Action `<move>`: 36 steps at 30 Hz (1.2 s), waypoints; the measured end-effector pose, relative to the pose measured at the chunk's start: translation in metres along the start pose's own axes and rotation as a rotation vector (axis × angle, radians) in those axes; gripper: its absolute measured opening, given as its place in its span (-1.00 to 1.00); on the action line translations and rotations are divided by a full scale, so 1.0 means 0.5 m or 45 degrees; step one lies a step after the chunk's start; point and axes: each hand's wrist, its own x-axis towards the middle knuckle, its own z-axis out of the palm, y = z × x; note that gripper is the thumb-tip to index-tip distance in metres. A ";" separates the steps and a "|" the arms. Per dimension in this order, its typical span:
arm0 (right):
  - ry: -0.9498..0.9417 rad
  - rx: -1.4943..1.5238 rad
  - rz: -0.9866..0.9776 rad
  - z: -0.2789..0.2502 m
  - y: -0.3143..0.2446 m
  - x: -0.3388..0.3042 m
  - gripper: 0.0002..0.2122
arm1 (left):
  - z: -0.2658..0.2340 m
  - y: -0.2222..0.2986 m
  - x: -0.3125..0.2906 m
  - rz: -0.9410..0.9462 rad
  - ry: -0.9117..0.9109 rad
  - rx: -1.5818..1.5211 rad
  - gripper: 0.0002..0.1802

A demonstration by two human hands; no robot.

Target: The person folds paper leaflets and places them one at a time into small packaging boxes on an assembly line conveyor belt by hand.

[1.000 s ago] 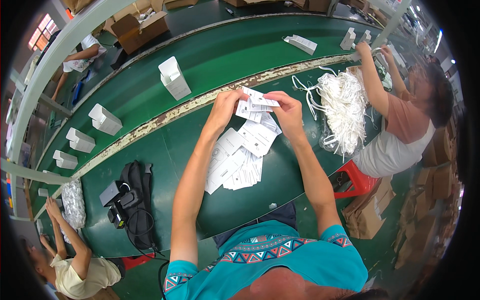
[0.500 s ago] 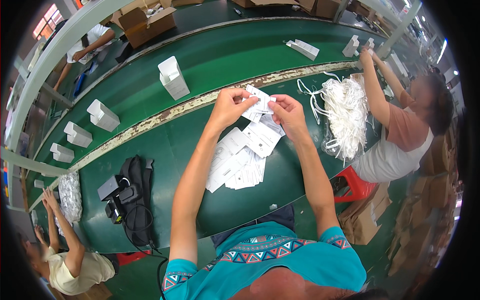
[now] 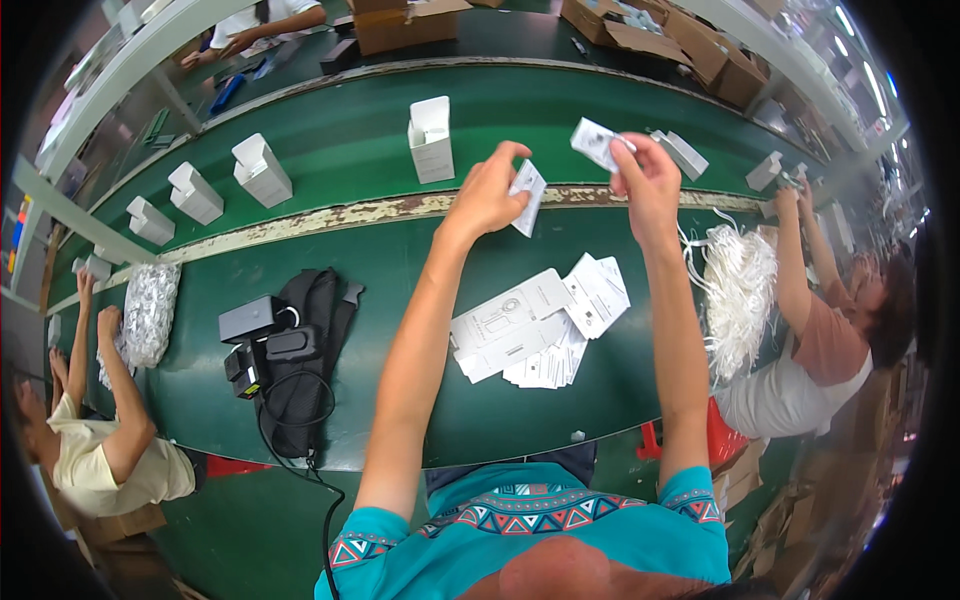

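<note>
My left hand [image 3: 490, 190] is raised over the worn front edge of the conveyor, with a small folded leaflet [image 3: 528, 199] between thumb and fingers. Farther right and a little higher, my right hand [image 3: 650, 175] pinches another folded leaflet [image 3: 594, 143] by its right end. Just beyond my left hand an open white box [image 3: 431, 150] stands upright on the green belt. Below and between my forearms, a loose pile of printed leaflets [image 3: 510, 317] lies fanned out on the green table. The two hands are apart, and neither touches the box.
Several more open white boxes [image 3: 262, 172] stand in a row to the left on the belt. A black strap with electronic devices [image 3: 300, 350] lies left of my arm. A bundle of white cords [image 3: 740, 290] sits at right. Co-workers [image 3: 830, 330] work on both sides.
My hands, which were together over the pile, have separated and moved up toward the belt, each with a leaflet. The view has shifted, and the boxes appear farther right.
</note>
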 end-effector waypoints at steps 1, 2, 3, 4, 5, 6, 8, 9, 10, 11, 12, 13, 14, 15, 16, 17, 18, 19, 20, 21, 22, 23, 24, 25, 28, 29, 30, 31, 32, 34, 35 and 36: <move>-0.102 -0.049 -0.058 0.041 -0.015 0.023 -0.81 | -0.023 -0.012 -0.008 -0.054 0.136 0.124 -0.31; -0.198 -0.105 -0.118 0.083 -0.026 0.045 -0.80 | -0.042 -0.021 -0.012 -0.105 0.266 0.242 -0.25; -0.303 -0.179 -0.197 0.117 -0.025 0.072 -0.81 | -0.060 -0.022 -0.013 -0.193 0.278 0.295 -0.14; -0.372 -0.238 -0.225 0.162 -0.022 0.094 -0.82 | -0.075 -0.033 -0.019 -0.196 0.292 0.302 -0.14; -0.469 -0.289 -0.315 0.202 -0.011 0.119 -0.83 | -0.083 -0.049 -0.023 -0.267 0.400 0.396 -0.11; -0.521 -0.342 -0.353 0.246 -0.009 0.136 -0.84 | -0.091 -0.067 -0.028 -0.341 0.512 0.492 -0.08; -0.566 -0.540 -0.556 0.321 0.001 0.156 -0.85 | -0.096 -0.094 -0.031 -0.354 0.571 0.569 -0.04; -0.651 -0.630 -0.601 0.348 0.009 0.164 -0.84 | -0.098 -0.096 -0.033 -0.477 0.543 0.583 -0.04; -0.735 -0.719 -0.646 0.373 0.015 0.172 -0.83 | -0.100 -0.099 -0.035 -0.600 0.514 0.596 -0.04; -0.778 -0.825 -0.713 0.387 0.031 0.183 -0.86 | -0.096 -0.100 -0.033 -0.616 0.525 0.603 -0.07; -0.775 -0.826 -0.720 0.394 0.044 0.192 -0.86 | -0.095 -0.097 -0.027 -0.610 0.530 0.604 -0.07; -0.779 -0.948 -0.874 0.399 0.057 0.201 -0.87 | -0.095 -0.094 -0.021 -0.592 0.554 0.627 -0.10; -0.786 -1.062 -1.024 0.410 0.067 0.201 -0.89 | -0.099 -0.089 -0.022 -0.584 0.578 0.653 -0.13; -0.797 -1.074 -1.032 0.418 0.077 0.200 -0.87 | -0.103 -0.084 -0.021 -0.632 0.558 0.669 -0.22; -0.796 -1.074 -1.033 0.421 0.086 0.200 -0.87 | -0.109 -0.080 -0.023 -0.631 0.559 0.671 -0.22; -0.828 -1.130 -1.063 0.430 0.091 0.190 -0.86 | -0.115 -0.082 -0.028 -0.641 0.578 0.666 -0.25; -0.858 -1.189 -1.092 0.438 0.095 0.185 -0.85 | -0.119 -0.083 -0.032 -0.649 0.595 0.660 -0.28; -0.784 -1.219 -1.224 0.449 0.101 0.178 -0.88 | -0.124 -0.084 -0.037 -0.649 0.597 0.660 -0.28; -0.786 -1.216 -1.227 0.458 0.103 0.168 -0.88 | -0.132 -0.088 -0.044 -0.639 0.624 0.642 -0.31; -0.806 -1.337 -1.257 0.463 0.107 0.153 -0.90 | -0.140 -0.092 -0.051 -0.627 0.650 0.623 -0.34; -0.824 -1.458 -1.285 0.468 0.109 0.145 -0.92 | -0.148 -0.095 -0.058 -0.628 0.654 0.623 -0.34; -0.827 -1.433 -1.341 0.463 0.118 0.146 -0.91 | -0.153 -0.089 -0.060 -0.639 0.655 0.599 -0.35; -0.817 -1.441 -1.343 0.459 0.128 0.147 -0.91 | -0.156 -0.088 -0.060 -0.650 0.656 0.575 -0.36; -0.852 -1.480 -1.295 0.454 0.138 0.147 -0.93 | -0.160 -0.086 -0.058 -0.638 0.655 0.575 -0.36; -0.854 -1.508 -1.220 0.461 0.136 0.136 -0.99 | -0.170 -0.098 -0.065 -0.637 0.661 0.534 -0.36; -0.756 -1.442 -1.299 0.465 0.124 0.125 -0.97 | -0.173 -0.100 -0.067 -0.656 0.671 0.548 -0.36; -0.656 -1.374 -1.375 0.472 0.110 0.118 -0.95 | -0.177 -0.102 -0.069 -0.675 0.680 0.563 -0.36; -0.648 -1.368 -1.380 0.484 0.116 0.118 -0.95 | -0.182 -0.104 -0.072 -0.671 0.685 0.571 -0.36; -0.804 -1.549 -1.274 0.465 0.135 0.129 -0.92 | -0.171 -0.092 -0.059 -0.663 0.662 0.571 -0.36; -0.951 -1.708 -1.153 0.454 0.144 0.135 -0.90 | -0.168 -0.088 -0.057 -0.656 0.641 0.585 -0.36; -0.899 -1.578 -1.138 0.459 0.136 0.127 -0.88 | -0.173 -0.093 -0.065 -0.655 0.680 0.574 -0.36; -0.846 -1.450 -1.122 0.460 0.128 0.118 -0.86 | -0.177 -0.099 -0.071 -0.653 0.717 0.561 -0.37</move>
